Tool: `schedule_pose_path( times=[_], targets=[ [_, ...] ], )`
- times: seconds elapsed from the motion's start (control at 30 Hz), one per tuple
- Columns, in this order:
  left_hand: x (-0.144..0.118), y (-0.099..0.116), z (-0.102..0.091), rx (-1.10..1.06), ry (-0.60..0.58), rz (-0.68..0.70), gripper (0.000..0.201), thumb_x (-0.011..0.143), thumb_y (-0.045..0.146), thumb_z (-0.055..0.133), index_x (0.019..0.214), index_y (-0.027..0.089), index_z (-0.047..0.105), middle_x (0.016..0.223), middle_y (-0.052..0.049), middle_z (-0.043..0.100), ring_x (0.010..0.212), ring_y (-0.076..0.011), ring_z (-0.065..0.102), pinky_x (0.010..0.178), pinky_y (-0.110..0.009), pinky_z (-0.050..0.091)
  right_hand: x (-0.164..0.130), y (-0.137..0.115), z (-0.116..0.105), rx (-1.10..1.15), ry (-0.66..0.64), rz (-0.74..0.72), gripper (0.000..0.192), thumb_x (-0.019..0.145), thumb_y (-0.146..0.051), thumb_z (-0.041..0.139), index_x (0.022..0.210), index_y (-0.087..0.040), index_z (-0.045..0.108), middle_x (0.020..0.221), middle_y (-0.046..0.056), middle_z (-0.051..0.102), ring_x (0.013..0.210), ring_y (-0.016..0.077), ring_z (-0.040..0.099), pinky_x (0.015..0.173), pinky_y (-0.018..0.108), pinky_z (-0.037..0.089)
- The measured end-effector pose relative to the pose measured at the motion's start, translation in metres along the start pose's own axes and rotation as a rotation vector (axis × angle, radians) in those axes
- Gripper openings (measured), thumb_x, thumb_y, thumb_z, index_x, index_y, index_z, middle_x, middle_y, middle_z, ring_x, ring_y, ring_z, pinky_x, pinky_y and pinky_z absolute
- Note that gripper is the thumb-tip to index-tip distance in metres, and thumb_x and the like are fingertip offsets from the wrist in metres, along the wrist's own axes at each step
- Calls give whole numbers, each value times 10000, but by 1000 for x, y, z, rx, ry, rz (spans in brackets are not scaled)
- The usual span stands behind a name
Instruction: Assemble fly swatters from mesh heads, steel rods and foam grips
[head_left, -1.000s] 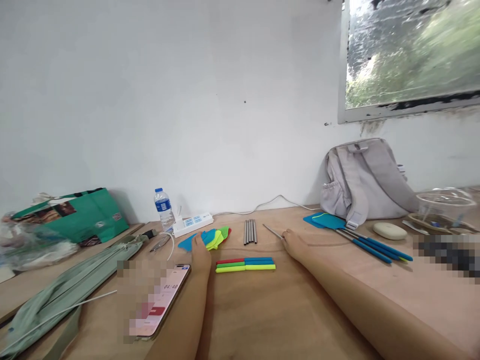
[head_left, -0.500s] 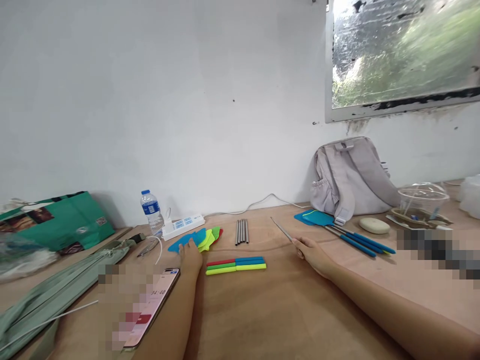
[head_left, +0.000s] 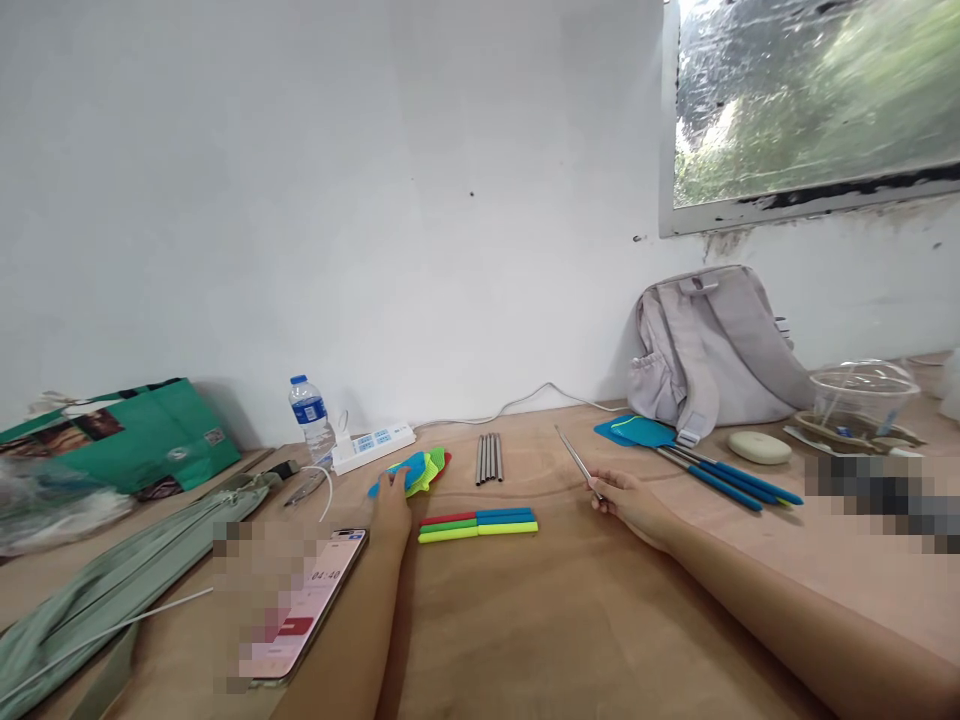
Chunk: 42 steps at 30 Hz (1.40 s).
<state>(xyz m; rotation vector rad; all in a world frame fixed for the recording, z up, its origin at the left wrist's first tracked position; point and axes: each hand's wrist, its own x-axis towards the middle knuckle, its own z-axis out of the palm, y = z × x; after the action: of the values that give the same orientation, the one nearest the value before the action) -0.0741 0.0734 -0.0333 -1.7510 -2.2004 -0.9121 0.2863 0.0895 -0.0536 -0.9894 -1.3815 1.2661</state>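
My left hand (head_left: 391,508) has its fingers closed on a blue fly swatter head (head_left: 411,468), which lies over a yellow-green swatter head (head_left: 433,468) and a mostly hidden red one. A thin metal rod (head_left: 574,460) is pinched in my right hand (head_left: 619,500), slanting up and away to the left. Between the hands, several metal rods (head_left: 490,460) lie side by side. Nearer to me are coloured handle tubes (head_left: 478,526) in blue, red, green and yellow. Finished-looking swatters with blue heads (head_left: 637,430) and blue handles (head_left: 731,485) lie to the right.
A power strip (head_left: 373,448) and a water bottle (head_left: 311,418) stand behind my left hand. A phone (head_left: 311,605) lies beside my left forearm. At the back right are a grey backpack (head_left: 720,350), a pale oval case (head_left: 759,447) and a clear plastic bowl (head_left: 862,390).
The blue swatter head has shifted right over the other heads with my left hand. The rod in my right hand now points more steeply away. The view has shifted slightly.
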Motion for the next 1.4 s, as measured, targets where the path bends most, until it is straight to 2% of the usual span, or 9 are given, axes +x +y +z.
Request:
schedule_pose_path(
  times=[0.23, 0.37, 0.5, 0.57, 0.67, 0.77, 0.87, 1.13, 1.4],
  targets=[
    [-8, 12, -11, -16, 35, 109, 419, 643, -76, 292, 870, 165, 548, 935, -65, 527, 875, -200, 515, 801, -332, 416, -2, -2, 1, 75, 12, 19, 335, 631, -367, 599, 902, -190, 510, 681, -20, 470, 547, 104, 485, 510, 252, 398],
    [-22, 27, -29, -125, 223, 189, 305, 724, 8, 337, 864, 195, 532, 933, -75, 531, 908, -202, 501, 855, -335, 391, -3, -2, 2, 64, 40, 21, 425, 631, -349, 585, 1015, -209, 468, 713, -16, 480, 549, 116, 508, 496, 258, 393],
    [-32, 49, -46, -456, 497, 84, 68, 742, 179, 461, 770, 186, 522, 837, -48, 536, 880, -196, 513, 855, -357, 404, -5, -7, 1, 46, 43, -3, 417, 637, -326, 551, 1023, -208, 446, 710, -23, 488, 505, 102, 498, 448, 239, 359],
    [-36, 62, -50, -768, 515, -65, 92, 697, 249, 543, 753, 180, 518, 787, -20, 542, 810, -173, 538, 807, -350, 440, -6, -12, -1, -1, 56, -20, 391, 640, -316, 529, 1008, -215, 445, 725, -29, 497, 448, 78, 455, 414, 228, 329],
    [-40, 78, -50, -1266, 355, -267, 264, 624, 296, 632, 829, 183, 510, 796, 4, 570, 761, -151, 568, 732, -337, 482, -11, -17, -5, -73, 69, -55, 355, 641, -323, 515, 975, -217, 458, 732, -38, 499, 394, 49, 371, 393, 222, 299],
    [-47, 88, -48, -1520, 162, -331, 343, 623, 317, 648, 913, 214, 498, 892, 1, 593, 812, -152, 582, 720, -316, 493, -19, -21, -7, -119, 62, -97, 312, 674, -356, 501, 949, -211, 480, 629, -59, 440, 390, 51, 325, 381, 212, 261],
    [-55, 94, -44, -1542, 49, -355, 376, 657, 343, 627, 991, 259, 476, 980, 3, 592, 868, -160, 583, 715, -301, 499, -28, -27, -10, -238, 45, -177, 269, 730, -413, 478, 905, -211, 514, 565, -58, 402, 444, 75, 360, 418, 211, 288],
    [-68, 107, -36, -1499, -191, -433, 466, 669, 381, 627, 1087, 277, 450, 1021, -15, 601, 882, -167, 597, 720, -302, 510, -40, -45, -13, -553, 12, -358, 249, 707, -437, 545, 761, -208, 623, 716, 23, 607, 700, 179, 546, 603, 273, 417],
    [-71, 110, -33, -1572, -227, -443, 517, 671, 335, 641, 1137, 289, 420, 1027, -27, 596, 850, -163, 608, 737, -320, 507, -41, -43, -14, -528, -38, -371, 221, 693, -354, 568, 828, -214, 673, 814, 44, 667, 783, 223, 592, 664, 308, 457]
  ],
)
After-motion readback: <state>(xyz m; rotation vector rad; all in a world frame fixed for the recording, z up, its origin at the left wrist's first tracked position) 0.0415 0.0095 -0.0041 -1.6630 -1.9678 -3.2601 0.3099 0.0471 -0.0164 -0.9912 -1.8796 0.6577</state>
